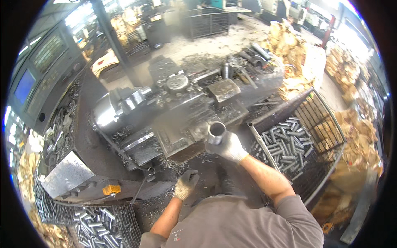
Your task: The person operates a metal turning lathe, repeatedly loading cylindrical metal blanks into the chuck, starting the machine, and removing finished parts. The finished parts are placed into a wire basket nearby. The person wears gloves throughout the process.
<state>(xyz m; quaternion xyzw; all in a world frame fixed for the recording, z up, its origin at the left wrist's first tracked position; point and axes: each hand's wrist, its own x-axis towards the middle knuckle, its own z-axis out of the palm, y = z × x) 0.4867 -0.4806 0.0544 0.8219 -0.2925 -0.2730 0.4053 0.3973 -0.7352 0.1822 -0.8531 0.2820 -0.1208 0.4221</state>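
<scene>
My right hand (pixel 228 148), in a whitish work glove with darkened fingers, is wrapped around a short metal tube (pixel 217 129). The tube's open round end faces up, in front of the lathe's carriage. My left hand (pixel 187 184), gloved and blackened at the fingers, hangs lower, near the lathe's front, with its fingers curled in and nothing seen in them. Beyond both hands stands the lathe, with a shiny chuck (pixel 108 113) on the left and a round-topped tool post (pixel 178 83) at the middle.
A wire-sided bin (pixel 337 144) with many metal tubes (pixel 288 144) stands at my right. Another mesh basket (pixel 131 221) of tubes (pixel 97 227) is at lower left. Loose parts and tools (pixel 244 68) lie on the lathe's far right end. Stacked sacks (pixel 295 53) stand beyond.
</scene>
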